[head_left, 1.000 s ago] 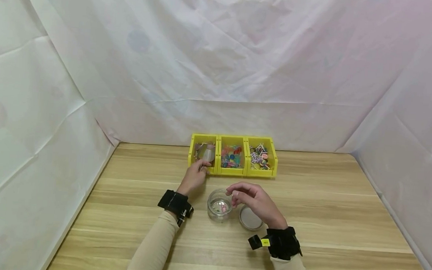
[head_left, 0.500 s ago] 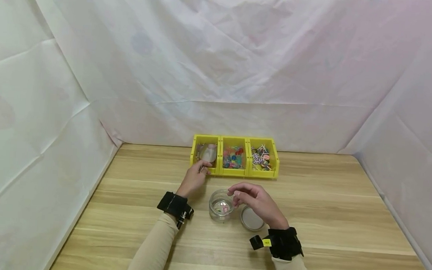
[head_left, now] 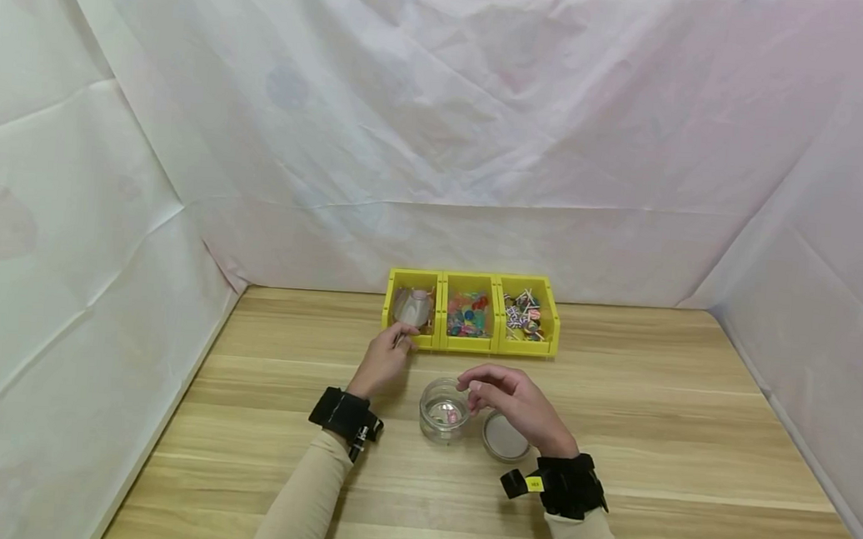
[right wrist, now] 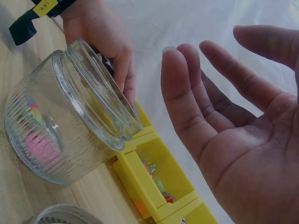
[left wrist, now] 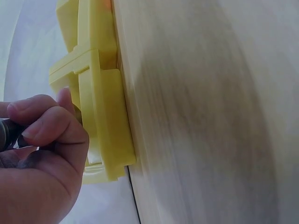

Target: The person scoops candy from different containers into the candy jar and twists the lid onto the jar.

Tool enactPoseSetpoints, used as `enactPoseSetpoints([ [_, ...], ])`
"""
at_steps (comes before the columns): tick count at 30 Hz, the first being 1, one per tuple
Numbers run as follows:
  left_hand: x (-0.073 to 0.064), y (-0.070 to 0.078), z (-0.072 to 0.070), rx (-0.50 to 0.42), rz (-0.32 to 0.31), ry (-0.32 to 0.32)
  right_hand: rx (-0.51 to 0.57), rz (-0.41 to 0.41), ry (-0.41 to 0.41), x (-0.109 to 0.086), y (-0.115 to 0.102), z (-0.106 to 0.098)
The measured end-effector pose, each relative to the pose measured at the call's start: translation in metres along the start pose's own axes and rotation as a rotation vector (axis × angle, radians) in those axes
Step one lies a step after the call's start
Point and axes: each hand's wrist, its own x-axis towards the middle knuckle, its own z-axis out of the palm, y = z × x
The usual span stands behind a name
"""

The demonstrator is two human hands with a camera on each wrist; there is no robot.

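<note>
My left hand (head_left: 386, 358) reaches to the front of the left yellow bin (head_left: 388, 300) and grips a dark, shiny handle (left wrist: 10, 133) with curled fingers. In that bin lies a pale, shiny scoop-like head (head_left: 415, 308), in line with the handle; the fingers hide the join. A ribbed glass jar (right wrist: 51, 126) stands uncapped on the table, a pink and a multicoloured piece at its bottom. Beside the jar's rim hovers my right hand (head_left: 520, 401), fingers loosely bent and holding nothing. Under it lies a round lid (head_left: 504, 438).
Joined to the left bin are a middle bin (head_left: 466, 345) of colourful translucent pieces and a right bin (head_left: 551, 332) of small striped lollipops. They stand at the back of the wooden table (head_left: 691, 421), before a white cloth backdrop (head_left: 487, 123).
The scoop-like head has shifted and turned slightly inside the left bin, and my left hand has drawn back a little. My right hand keeps its pose by the jar.
</note>
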Motion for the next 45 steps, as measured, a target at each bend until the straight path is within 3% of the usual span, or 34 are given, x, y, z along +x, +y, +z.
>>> enactPoseSetpoints([
  [17,-0.004,-0.003,-0.006,-0.01,-0.032,-0.016,-0.014,0.015,0.014,0.0,-0.003,0.0],
  [38,-0.015,-0.002,-0.012,0.024,0.013,-0.034,0.011,-0.009,0.019,0.0,0.001,-0.003],
  [45,-0.021,-0.001,-0.016,0.023,0.014,-0.052,0.004,0.023,0.033,-0.001,0.002,-0.003],
])
